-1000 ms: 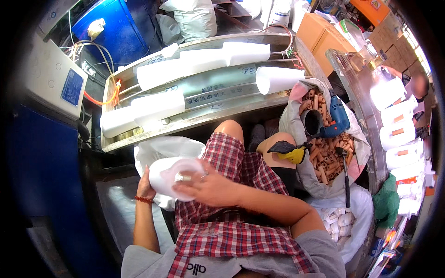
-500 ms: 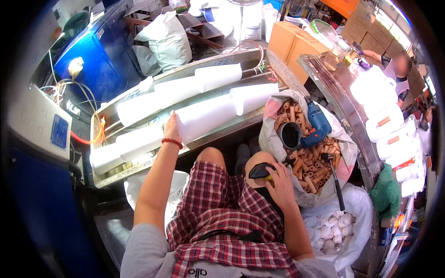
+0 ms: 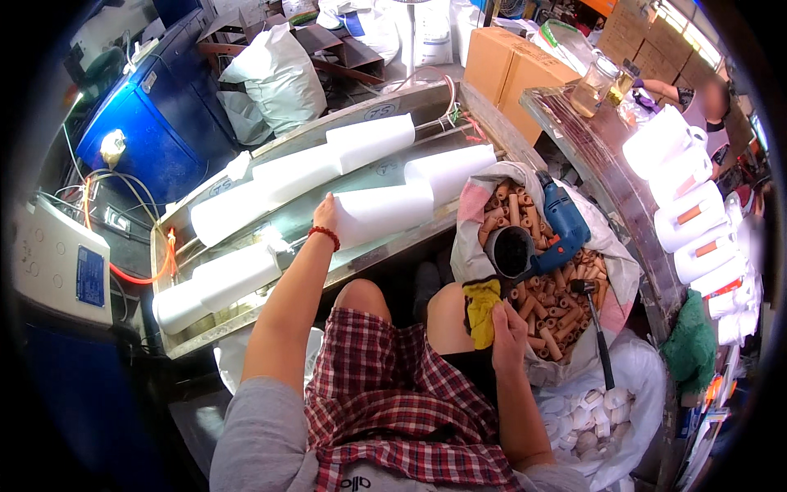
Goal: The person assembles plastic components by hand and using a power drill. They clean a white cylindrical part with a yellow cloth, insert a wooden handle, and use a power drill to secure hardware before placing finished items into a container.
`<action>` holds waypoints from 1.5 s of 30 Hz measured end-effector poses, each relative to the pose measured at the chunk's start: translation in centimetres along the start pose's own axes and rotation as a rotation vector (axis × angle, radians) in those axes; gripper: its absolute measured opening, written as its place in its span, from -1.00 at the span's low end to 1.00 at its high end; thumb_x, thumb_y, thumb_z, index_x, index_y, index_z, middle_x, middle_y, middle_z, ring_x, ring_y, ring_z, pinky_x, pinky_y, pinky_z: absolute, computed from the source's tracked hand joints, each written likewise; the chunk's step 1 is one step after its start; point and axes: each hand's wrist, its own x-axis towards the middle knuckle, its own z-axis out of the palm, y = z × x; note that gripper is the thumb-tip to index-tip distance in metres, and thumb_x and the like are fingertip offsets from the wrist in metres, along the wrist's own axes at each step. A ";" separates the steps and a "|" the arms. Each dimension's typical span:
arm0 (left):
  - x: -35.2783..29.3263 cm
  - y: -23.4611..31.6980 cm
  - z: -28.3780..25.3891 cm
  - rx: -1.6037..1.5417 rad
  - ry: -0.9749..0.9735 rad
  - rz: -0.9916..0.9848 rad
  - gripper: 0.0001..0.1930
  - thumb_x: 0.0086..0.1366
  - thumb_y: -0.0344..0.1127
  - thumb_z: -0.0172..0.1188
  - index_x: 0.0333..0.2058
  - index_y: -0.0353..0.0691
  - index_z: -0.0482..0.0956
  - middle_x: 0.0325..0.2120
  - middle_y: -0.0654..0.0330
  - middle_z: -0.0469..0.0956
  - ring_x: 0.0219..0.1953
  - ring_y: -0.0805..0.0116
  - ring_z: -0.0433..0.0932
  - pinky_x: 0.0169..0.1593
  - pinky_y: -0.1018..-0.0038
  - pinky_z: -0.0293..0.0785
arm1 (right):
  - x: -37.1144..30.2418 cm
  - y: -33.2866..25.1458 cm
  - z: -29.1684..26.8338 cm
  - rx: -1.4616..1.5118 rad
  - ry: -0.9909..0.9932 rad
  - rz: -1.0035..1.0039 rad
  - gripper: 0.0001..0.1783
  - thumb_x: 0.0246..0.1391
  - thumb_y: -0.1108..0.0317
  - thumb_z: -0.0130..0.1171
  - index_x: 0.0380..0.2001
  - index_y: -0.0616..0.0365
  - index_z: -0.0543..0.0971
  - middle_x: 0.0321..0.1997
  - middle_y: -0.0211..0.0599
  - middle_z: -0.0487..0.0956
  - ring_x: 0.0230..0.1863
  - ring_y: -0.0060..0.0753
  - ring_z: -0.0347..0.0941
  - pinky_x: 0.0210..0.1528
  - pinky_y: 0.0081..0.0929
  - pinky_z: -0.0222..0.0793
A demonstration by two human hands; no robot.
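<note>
My left hand is at the left end of a smooth white roll, its fingers closed around the edge. This roll is threaded on a rod in a long trough, between other white rolls on the same line. A bare gap on the rod shows just left of my hand. Over my right knee, my right hand pinches a crumpled yellow-and-black cloth; some of its fingers are hidden.
Right of my knees, a sack holds many brown tubes, a blue power drill, a dark cup and a hammer. A plastic bag contains white pieces. White rolls line the right-hand bench, near another person.
My left hand has moved right, and the white roll has slid along its rod, opening a gap. My right hand has lifted the cloth off my knee, showing its yellow side.
</note>
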 end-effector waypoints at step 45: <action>-3.0 7.0 -21.4 2.388 -0.004 0.339 -0.70 0.07 -0.05 0.17 -0.29 -0.08 0.64 -0.45 0.21 0.58 -0.24 0.24 0.54 -0.08 0.07 0.25 | -1.0 1.9 3.7 1.077 -0.111 0.428 -0.64 0.19 0.07 -0.06 -0.09 0.07 0.46 -0.20 -0.36 0.55 -0.31 -0.34 0.47 -0.33 -0.40 0.40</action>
